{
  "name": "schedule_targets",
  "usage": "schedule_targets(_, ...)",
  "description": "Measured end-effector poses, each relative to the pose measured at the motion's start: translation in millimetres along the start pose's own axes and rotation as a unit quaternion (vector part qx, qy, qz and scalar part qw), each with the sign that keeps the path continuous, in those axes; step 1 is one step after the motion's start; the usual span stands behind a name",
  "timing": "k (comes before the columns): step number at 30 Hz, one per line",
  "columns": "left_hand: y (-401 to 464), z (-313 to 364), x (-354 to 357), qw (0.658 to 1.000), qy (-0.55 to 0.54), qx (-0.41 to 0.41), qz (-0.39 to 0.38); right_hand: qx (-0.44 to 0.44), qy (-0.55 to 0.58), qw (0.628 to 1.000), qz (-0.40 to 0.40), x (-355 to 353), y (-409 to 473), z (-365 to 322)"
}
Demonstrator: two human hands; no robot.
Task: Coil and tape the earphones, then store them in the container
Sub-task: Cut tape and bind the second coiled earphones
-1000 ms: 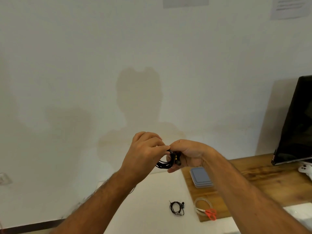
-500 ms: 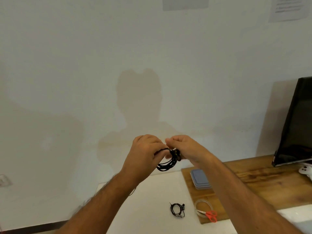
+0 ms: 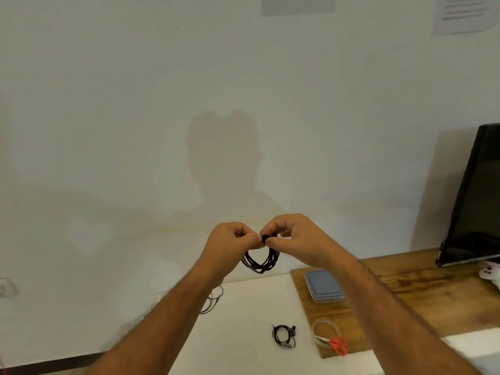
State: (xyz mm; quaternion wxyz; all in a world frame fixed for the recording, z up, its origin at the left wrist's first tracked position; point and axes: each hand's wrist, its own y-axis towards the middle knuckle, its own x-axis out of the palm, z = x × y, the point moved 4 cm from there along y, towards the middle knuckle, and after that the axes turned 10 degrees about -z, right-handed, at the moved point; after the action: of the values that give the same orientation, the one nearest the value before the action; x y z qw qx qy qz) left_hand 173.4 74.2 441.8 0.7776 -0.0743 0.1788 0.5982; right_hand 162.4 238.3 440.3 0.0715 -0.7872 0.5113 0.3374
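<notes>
I hold the coiled black earphones (image 3: 261, 259) up before the wall, my left hand (image 3: 230, 246) and right hand (image 3: 293, 239) both pinching the top of the loop, above the white table (image 3: 243, 334); the lidded container (image 3: 323, 285) sits on the wooden board (image 3: 405, 288).

You see a table (image 3: 251, 334) topped in smooth matt white, with a grained wooden board (image 3: 405, 293) beside it. The container (image 3: 323, 286) looks like translucent plastic, the monitor (image 3: 476, 201) glossy black, the wall (image 3: 135, 104) matt.
</notes>
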Motion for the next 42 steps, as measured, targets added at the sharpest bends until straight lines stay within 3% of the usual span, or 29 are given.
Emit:
schedule_targets(8, 1.0, -7.7, -0.2, 0.989, -0.115, -0.085, -0.037, -0.039, -0.106, 0.993, 0.019, 1.9, -4.7, -5.8)
schedule_targets(14, 2.5, -9.4, -1.7, 0.979, -0.15, -0.135, -0.042, -0.137, -0.29, 0.943, 0.089, 7.3, -9.9, -17.2)
schedule_targets(22, 0.5, -5.6, -0.8, 0.981, -0.134, -0.139, -0.031, -0.179, -0.31, 0.93, 0.082, 14.8, -13.1, -22.8)
schedule_targets(28, -0.4, -4.0, -0.7, 0.99, -0.081, -0.114, -0.033, -0.114, -0.236, 0.961, 0.092, 15.0, -12.7, -15.8)
schedule_targets(34, -3.6, 1.0, -2.0, 0.992, -0.01, -0.104, -0.07, -0.028, -0.044, 0.994, 0.099, 12.5, -15.0, -3.5)
schedule_targets(38, -1.8, 3.6, -1.2, 0.992, 0.058, -0.073, -0.085, 0.006, 0.115, 0.99, 0.087, 9.6, -13.9, -1.1)
schedule_targets(42, -0.8, 0.8, 1.3, 0.992, 0.098, -0.039, -0.076, 0.032, 0.168, 0.984, 0.057, 9.9, -12.0, 2.7)
